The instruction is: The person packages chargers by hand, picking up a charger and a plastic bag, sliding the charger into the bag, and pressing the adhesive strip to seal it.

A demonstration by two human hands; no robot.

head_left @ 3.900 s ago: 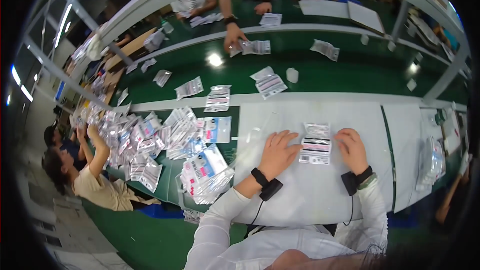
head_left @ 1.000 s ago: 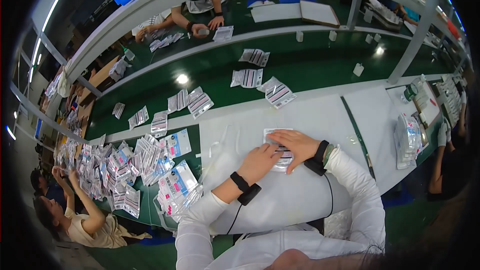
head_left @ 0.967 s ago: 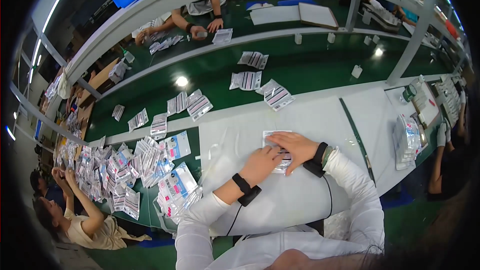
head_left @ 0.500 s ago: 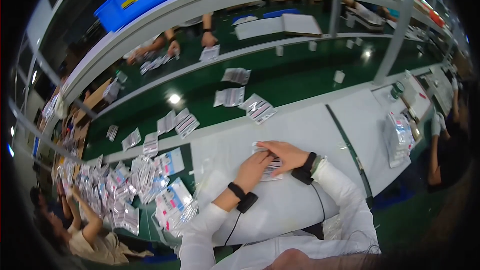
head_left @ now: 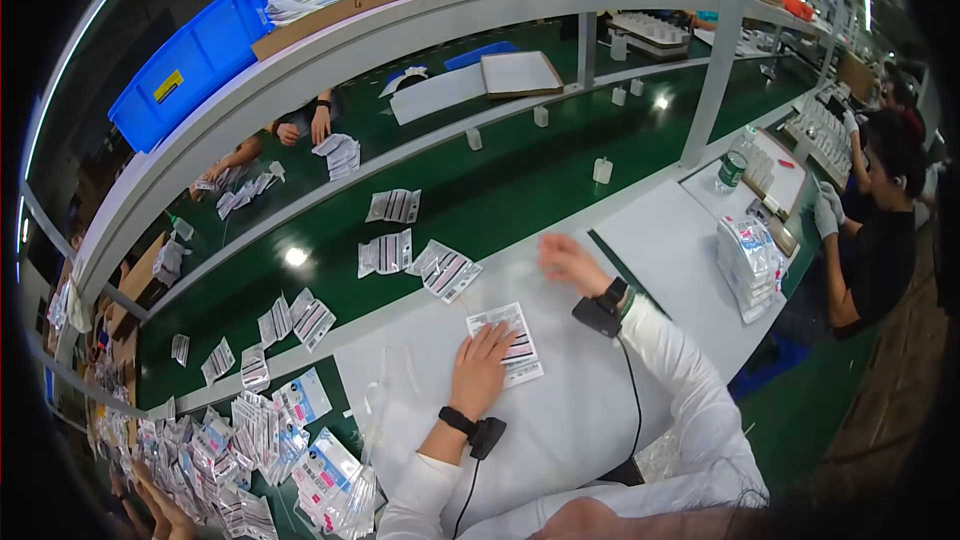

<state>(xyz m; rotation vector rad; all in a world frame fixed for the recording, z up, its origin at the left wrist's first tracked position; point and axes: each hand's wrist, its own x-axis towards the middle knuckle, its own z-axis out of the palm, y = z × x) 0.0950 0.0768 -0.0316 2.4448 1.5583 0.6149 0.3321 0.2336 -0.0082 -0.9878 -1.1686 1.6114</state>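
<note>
A flat foil packet [head_left: 520,365] with dark printed lines lies on the white work surface [head_left: 400,440] in front of me. My left hand [head_left: 482,365] rests flat on its left part, fingers stretched out and covering some of the print. My right hand [head_left: 570,262] is off the packet, up and to the right, slightly blurred. Its fingers look loosely bent and apart, and I see nothing in them. Just beyond the white surface, a similar packet [head_left: 445,270] lies at its edge, with two more behind it on the green belt.
A large heap of packets [head_left: 225,440] spreads at the lower left. Bundled packets [head_left: 748,265] stand at right near a bottle [head_left: 733,162]. A shelf carrying a blue bin [head_left: 190,65] crosses above; its post [head_left: 715,60] stands at right. Co-workers sit to the right, left and opposite.
My right hand has lifted off the packet and moved up and to the right. My left hand stays on the packet, which is now more exposed. The whole view has shifted.
</note>
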